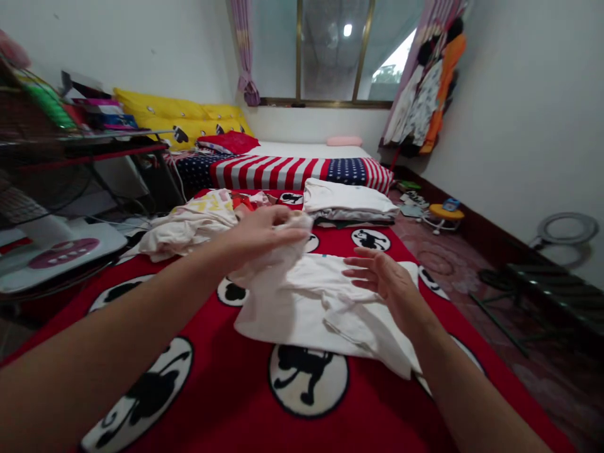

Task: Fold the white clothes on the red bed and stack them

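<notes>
A white shirt (283,321) lies partly spread on the red blanket (226,396), one side raised off it. Pinched between the thumb and fingers of my left hand (259,236) is that raised part, which is slightly blurred. My right hand (389,280) hovers over the shirt's right portion, fingers stretched and apart, with nothing in them. Beyond my hands sits a stack of folded white clothes (346,198). To the left of it, a loose heap of cream clothes (189,223) rests on the blanket.
A bed with a striped, starred cover (268,171) stands under the window. At left are a cluttered desk (94,135) and a white fan base (56,251). Clothes (427,100) hang at right, above a small orange stool (446,214). A dark bench (561,289) stands right.
</notes>
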A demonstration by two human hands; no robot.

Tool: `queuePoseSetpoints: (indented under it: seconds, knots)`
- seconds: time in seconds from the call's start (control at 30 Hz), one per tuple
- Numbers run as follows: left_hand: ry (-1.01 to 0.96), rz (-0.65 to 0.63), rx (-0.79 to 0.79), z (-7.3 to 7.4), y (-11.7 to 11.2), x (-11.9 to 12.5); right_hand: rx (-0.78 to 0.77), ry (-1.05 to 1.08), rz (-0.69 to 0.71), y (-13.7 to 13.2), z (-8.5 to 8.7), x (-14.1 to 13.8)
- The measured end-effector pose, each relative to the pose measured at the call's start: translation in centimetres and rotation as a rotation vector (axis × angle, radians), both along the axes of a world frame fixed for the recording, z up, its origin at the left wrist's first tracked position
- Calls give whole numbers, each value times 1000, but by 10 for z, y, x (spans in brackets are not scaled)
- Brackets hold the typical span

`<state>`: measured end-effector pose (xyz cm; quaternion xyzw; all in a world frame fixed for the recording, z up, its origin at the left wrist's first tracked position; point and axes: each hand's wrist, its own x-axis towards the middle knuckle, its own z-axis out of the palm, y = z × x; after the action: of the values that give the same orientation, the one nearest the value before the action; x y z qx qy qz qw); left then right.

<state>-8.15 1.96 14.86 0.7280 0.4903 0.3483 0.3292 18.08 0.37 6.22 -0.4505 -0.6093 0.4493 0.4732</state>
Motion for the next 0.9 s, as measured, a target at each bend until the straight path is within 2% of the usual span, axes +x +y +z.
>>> queuePoseSetpoints:
  seconds: [0.07,0.13,0.17,0.23,0.3,0.37,0.47,0.57,0.63,0.67,0.73,0.8,0.83,0.87,0.9]
  knots:
    - [-118,-302,-39,10,-5,53,-93,86,36,-7,11,11]
    - [-190,-447,-96,5,-6,85,-124,55,-11,-13,9,32]
    - [-213,-453,-127,-4,-3,92,-138,20,-49,-15,4,45]
    - [-244,-356,-161,-31,5,90,-165,-43,-155,-17,-16,70]
    - [-228,-185,-134,-64,16,76,-160,-99,-277,-16,-38,87]
    - [-138,-7,-64,-96,24,57,-102,-167,-377,-13,-54,92]
    - [-24,158,38,-125,27,36,-36,-199,-445,-10,-55,85]
    - [66,216,129,-134,20,26,-71,-55,-425,-11,-41,84]
    - [128,254,121,-135,16,23,-108,-26,-437,-13,-36,95]
    - [145,273,93,-135,15,23,-103,-78,-492,-14,-35,102]
    - [119,280,7,-136,14,22,1,-290,-680,-19,-34,111]
    - [-21,238,-103,-137,14,22,184,-482,-826,-27,-30,107]
    - [-128,206,-160,-136,13,23,259,-525,-821,-33,-27,96]
    - [-252,171,-219,-136,12,24,298,-536,-755,-40,-23,80]
    - [-377,137,-275,-134,10,26,287,-524,-630,-47,-19,60]
